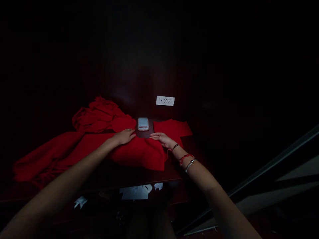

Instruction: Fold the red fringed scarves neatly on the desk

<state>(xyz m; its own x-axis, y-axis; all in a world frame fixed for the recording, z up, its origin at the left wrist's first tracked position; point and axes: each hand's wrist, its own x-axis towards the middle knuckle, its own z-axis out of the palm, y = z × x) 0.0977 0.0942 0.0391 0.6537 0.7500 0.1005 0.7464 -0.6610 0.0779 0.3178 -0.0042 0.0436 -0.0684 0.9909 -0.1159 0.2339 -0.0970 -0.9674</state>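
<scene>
A long red scarf [139,153] with fringe at its left end lies spread along a dark wooden surface. My left hand [124,136] rests flat on its far edge, fingers outstretched, with a ring showing. At the scarf's far right edge, my right hand [161,138] pinches the cloth between thumb and fingers, and the fabric wrinkles there. Bracelets circle my right wrist. Between and just beyond the hands lies a phone [143,123] with its screen lit.
A bunched red cloth [102,116] is heaped at the back left. Another flat red cloth [173,127] lies at the back right. A white socket panel [165,101] is on the dark wall. Below the front edge are pale papers [134,192]. A slanted rail [271,162] runs at right.
</scene>
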